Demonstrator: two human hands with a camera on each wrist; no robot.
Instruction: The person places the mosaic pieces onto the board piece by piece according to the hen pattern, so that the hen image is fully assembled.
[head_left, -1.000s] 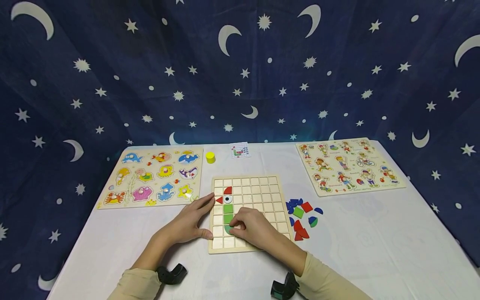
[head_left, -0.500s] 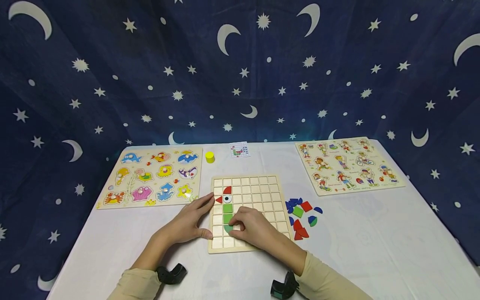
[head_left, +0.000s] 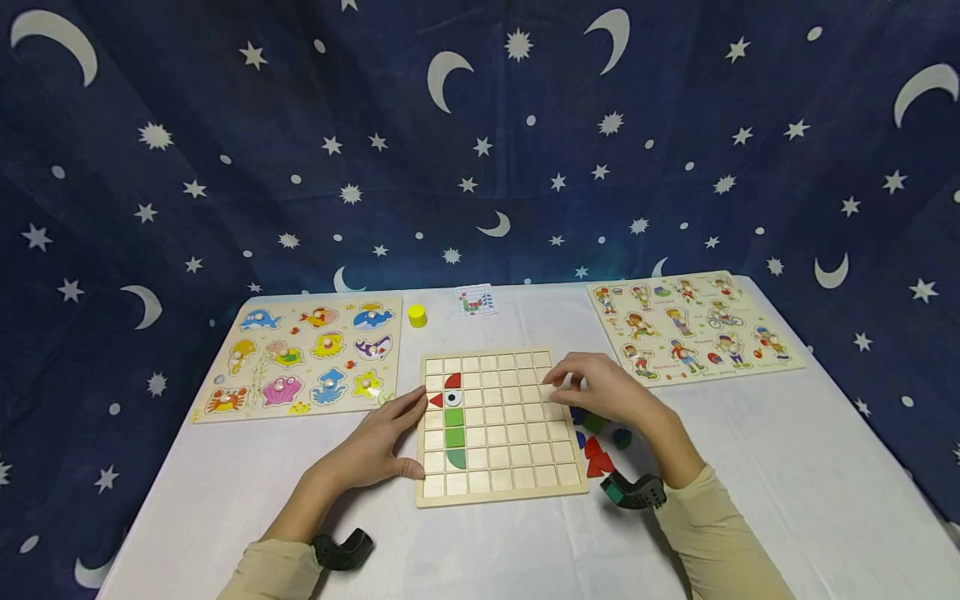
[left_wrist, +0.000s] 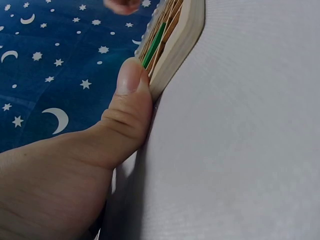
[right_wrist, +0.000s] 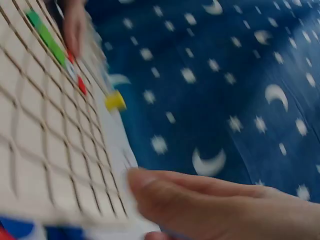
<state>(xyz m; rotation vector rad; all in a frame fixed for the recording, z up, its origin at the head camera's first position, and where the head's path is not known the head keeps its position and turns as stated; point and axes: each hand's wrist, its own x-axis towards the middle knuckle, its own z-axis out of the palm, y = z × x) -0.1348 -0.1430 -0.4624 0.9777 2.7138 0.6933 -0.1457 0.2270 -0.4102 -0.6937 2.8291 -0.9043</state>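
Note:
A wooden grid board (head_left: 502,501) lies before me, with a column of flat pieces on its left side. From the top come a red quarter circle (head_left: 453,381), a white eye tile (head_left: 453,398) with a red triangle (head_left: 436,402) to its left, two green squares (head_left: 454,427) and a green quarter-round piece (head_left: 456,458). My left hand (head_left: 378,442) rests along the board's left edge; in the left wrist view its thumb (left_wrist: 129,95) touches the rim. Over the board's right edge hovers my right hand (head_left: 603,387), fingers loosely bent, nothing seen between them.
Loose red pieces (head_left: 597,458) and blue and green ones lie right of the board, partly under my right hand. Behind it stand a yellow cylinder (head_left: 417,316) and a small pattern card (head_left: 476,301). Picture puzzles lie left (head_left: 258,354) and right (head_left: 660,321).
My right hand has left the green quarter-round piece, which stays on the board, and moved right and away from me to the board's right edge. The left hand has stayed put.

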